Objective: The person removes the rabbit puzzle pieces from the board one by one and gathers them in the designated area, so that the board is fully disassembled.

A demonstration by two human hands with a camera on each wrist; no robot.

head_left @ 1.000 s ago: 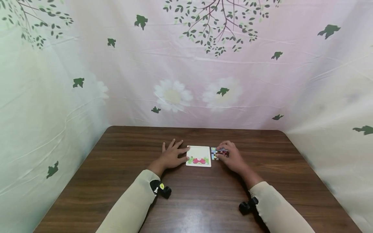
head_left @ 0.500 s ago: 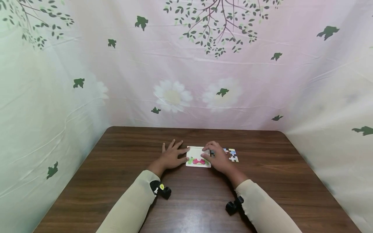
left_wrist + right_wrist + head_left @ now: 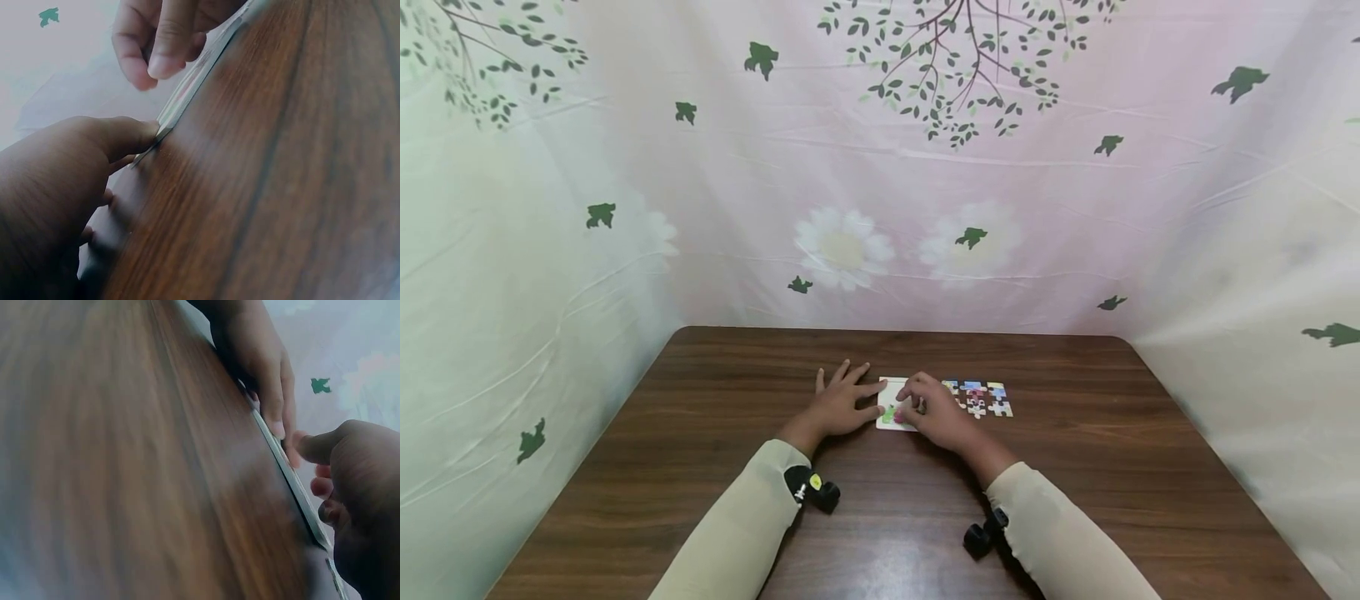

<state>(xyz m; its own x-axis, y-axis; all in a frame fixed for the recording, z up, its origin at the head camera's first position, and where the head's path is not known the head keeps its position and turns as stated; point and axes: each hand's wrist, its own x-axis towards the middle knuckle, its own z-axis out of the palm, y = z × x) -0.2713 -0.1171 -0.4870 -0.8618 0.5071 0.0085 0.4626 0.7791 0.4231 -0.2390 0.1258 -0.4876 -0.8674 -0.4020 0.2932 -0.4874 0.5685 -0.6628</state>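
A thin white puzzle board point(image 3: 889, 387) with pink and green print lies on the table. My left hand point(image 3: 837, 408) is flat with spread fingers, its thumb point(image 3: 140, 134) and index finger touching the board's left edge. Over the board's right part hovers my right hand point(image 3: 942, 418), hiding much of it. Its fingers point(image 3: 131, 59) are loosely bent, thumb apart from index finger, with nothing visible between them. Just right of the board lie several colourful jigsaw pieces point(image 3: 998, 400), the nearest ones partly covered by the right hand.
The brown wooden table point(image 3: 700, 500) has rounded far corners. A printed cloth point(image 3: 730, 167) with leaves and flowers hangs behind it and along both sides. Each sleeved wrist carries a small black camera, the left camera point(image 3: 827, 497) and the right camera point(image 3: 977, 542).
My right hand has moved left from above the jigsaw pieces to above the board, uncovering several pieces. The left hand stays at the board's left edge.
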